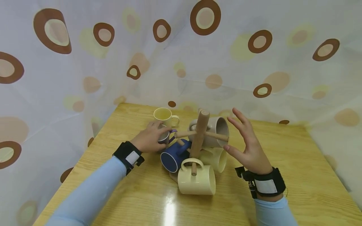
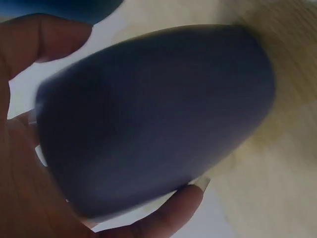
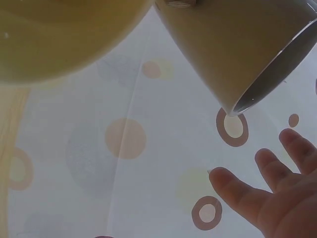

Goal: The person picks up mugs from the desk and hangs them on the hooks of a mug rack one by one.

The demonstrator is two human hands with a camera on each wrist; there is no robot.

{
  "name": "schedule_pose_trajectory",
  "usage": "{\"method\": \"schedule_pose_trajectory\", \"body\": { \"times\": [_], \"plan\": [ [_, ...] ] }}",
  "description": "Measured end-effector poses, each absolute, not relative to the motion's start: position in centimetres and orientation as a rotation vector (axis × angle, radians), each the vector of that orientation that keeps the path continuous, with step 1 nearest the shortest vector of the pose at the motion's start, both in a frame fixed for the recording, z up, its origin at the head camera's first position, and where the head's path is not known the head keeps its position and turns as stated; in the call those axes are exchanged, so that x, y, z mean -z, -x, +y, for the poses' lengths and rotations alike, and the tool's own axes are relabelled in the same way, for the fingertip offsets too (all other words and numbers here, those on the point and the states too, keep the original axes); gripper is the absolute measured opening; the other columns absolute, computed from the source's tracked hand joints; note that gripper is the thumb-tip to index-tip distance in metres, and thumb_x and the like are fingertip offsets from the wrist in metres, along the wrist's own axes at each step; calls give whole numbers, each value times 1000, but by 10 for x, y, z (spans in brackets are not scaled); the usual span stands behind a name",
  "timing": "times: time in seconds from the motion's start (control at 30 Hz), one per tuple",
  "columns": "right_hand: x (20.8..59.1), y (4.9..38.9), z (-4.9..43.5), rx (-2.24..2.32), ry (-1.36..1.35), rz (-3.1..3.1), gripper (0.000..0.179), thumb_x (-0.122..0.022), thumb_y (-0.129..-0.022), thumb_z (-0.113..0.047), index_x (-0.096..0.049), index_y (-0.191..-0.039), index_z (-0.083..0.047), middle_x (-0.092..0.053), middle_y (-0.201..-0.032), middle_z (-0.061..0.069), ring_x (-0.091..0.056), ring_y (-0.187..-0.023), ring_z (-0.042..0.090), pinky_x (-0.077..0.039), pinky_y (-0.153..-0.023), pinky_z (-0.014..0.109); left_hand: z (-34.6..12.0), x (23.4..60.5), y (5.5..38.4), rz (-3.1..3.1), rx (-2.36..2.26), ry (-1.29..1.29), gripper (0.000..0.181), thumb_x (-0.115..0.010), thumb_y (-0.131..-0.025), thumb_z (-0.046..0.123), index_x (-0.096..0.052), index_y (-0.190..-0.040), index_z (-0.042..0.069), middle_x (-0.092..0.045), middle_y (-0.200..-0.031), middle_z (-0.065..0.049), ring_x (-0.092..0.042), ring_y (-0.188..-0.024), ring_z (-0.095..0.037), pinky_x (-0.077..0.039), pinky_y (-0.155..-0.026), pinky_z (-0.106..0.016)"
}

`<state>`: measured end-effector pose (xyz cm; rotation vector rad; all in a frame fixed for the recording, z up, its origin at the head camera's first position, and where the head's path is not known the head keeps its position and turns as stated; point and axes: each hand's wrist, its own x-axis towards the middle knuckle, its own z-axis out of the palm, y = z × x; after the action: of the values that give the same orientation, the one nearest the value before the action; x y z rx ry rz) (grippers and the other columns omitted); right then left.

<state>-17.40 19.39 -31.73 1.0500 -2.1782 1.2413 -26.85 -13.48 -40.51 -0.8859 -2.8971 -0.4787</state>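
Observation:
My left hand (image 1: 152, 138) grips a purple mug (image 2: 158, 114) from above, just left of a wooden mug tree (image 1: 201, 131). Its fingers spread round the body, and the purple handle (image 1: 172, 135) points toward the tree. My right hand (image 1: 250, 149) holds nothing, with fingers spread and raised to the right of the tree. Nearest to it hangs a pale grey mug (image 1: 210, 139), mouth facing right. Also on the tree are a blue mug (image 1: 171, 158), a pale yellow mug (image 1: 219, 160) and, at the front, a cream mug (image 1: 196, 183) hung by its handle.
Behind the left hand a yellow mug (image 1: 162, 114) stands upright on the wooden table (image 1: 282, 175). One peg of the tree sticks out left, close to the purple mug. A spotted curtain (image 1: 181, 56) encloses the table at the back and sides.

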Motion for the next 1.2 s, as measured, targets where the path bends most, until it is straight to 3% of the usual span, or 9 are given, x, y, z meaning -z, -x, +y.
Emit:
{"method": "schedule_pose_trajectory", "body": {
  "times": [0.23, 0.43, 1.0, 1.2],
  "plan": [
    [320, 175, 196, -1237, -1059, -2187, 71, -64, -71, 8, -37, -137, 8, -17, -148, 35, -13, -136, 44, -16, -96, 78, -124, 419, 276, -2931, 367, 726, 66, -73, -73, 46, -48, -131, 26, -45, -130, -14, -46, -104, -38, -56, -64, -51],
    [321, 174, 196, -1217, -1049, -2205, 70, -65, -72, 8, -37, -136, 8, -16, -148, 35, -13, -136, 45, -16, -96, 79, -116, 417, 280, -2937, 326, 669, 63, -73, -70, 52, -49, -123, 26, -50, -123, -15, -49, -95, -36, -55, -63, -50],
    [314, 174, 196, -1223, -1030, -2186, 70, -63, -69, 10, -39, -135, 10, -19, -147, 35, -15, -136, 44, -17, -97, 76, -137, 434, 261, -2746, 597, 390, 58, -71, -72, 50, -53, -122, 25, -49, -122, -12, -46, -102, -32, -54, -64, -53],
    [315, 175, 196, -1229, -1025, -2189, 72, -63, -69, 11, -38, -136, 8, -18, -148, 34, -14, -136, 43, -16, -98, 75, -155, 443, 259, -2643, 887, 299, 59, -73, -73, 50, -52, -120, 22, -48, -121, -14, -47, -102, -32, -53, -72, -55]
  ]
}}
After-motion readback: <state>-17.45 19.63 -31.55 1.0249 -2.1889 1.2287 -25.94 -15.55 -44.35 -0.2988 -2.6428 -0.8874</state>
